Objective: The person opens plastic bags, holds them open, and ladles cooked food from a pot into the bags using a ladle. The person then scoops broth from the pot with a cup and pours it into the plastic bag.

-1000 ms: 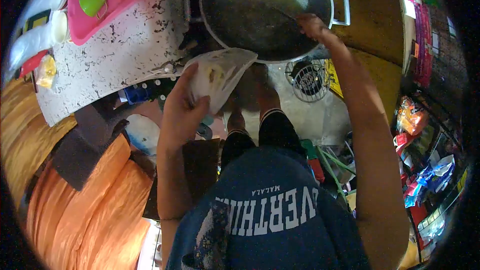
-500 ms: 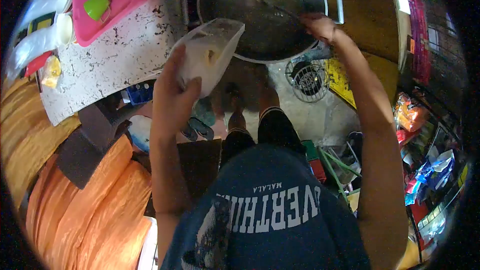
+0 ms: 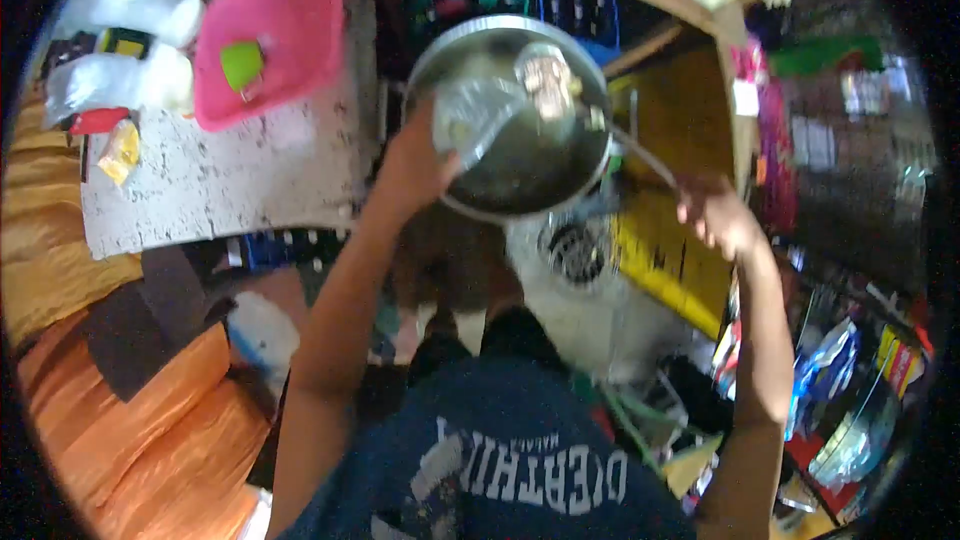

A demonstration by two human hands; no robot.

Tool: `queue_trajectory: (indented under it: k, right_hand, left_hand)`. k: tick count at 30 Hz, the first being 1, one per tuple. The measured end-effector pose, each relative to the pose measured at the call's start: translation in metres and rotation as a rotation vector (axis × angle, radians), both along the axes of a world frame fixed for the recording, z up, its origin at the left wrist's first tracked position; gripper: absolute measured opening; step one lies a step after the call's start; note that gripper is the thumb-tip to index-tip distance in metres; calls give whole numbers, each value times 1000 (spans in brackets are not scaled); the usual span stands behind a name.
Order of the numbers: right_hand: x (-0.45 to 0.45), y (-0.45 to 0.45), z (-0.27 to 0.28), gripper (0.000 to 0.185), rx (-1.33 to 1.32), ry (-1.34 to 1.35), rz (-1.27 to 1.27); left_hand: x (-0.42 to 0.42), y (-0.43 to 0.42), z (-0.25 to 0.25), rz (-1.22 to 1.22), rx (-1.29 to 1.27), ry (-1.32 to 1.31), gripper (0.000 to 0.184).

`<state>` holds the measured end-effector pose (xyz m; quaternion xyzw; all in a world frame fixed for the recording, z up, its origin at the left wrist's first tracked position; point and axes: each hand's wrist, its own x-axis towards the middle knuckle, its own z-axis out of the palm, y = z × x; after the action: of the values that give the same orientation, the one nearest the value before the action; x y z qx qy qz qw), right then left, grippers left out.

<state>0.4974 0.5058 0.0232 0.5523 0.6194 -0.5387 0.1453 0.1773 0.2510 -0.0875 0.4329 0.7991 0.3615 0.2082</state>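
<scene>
My right hand is closed around the far end of a ladle, fingers wrapped over the handle. From there the handle slants down across the rim of a big metal pot to the bowl of the ladle, where a pale brownish-pink chunk of food sits. I cannot tell whether the bowl is clear of the cloudy broth or just breaking its surface.

My left hand is clamped on a clear plastic bag by its side, thumb towards me; the finger ends are blurred. The bag leans over the left part of the pot, its mouth towards the ladle's bowl, near but apart from the chunk. Something pale shows low in the bag, too smeared to name.

I judge this to be the scooping step, with the bag held ready beside the load. Moving the chunk across calls for a level bowl, a wide bag mouth and steady wrists, since broth could slop or the thin film could fold.

Farther out, to my left, a pink basin with a green cup in it rests on a scuffed white table.
</scene>
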Motion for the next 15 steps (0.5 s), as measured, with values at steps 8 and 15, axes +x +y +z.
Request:
queue_trajectory:
  k: [8, 15]
  right_hand:
    - [1, -28, 81, 38, 10, 144, -138]
    - [-6, -85, 45, 33, -97, 294, -275]
  left_hand:
    - [10, 70, -47, -88, -118, -165, 85]
    - [15, 105, -24, -123, 56, -548, 83]
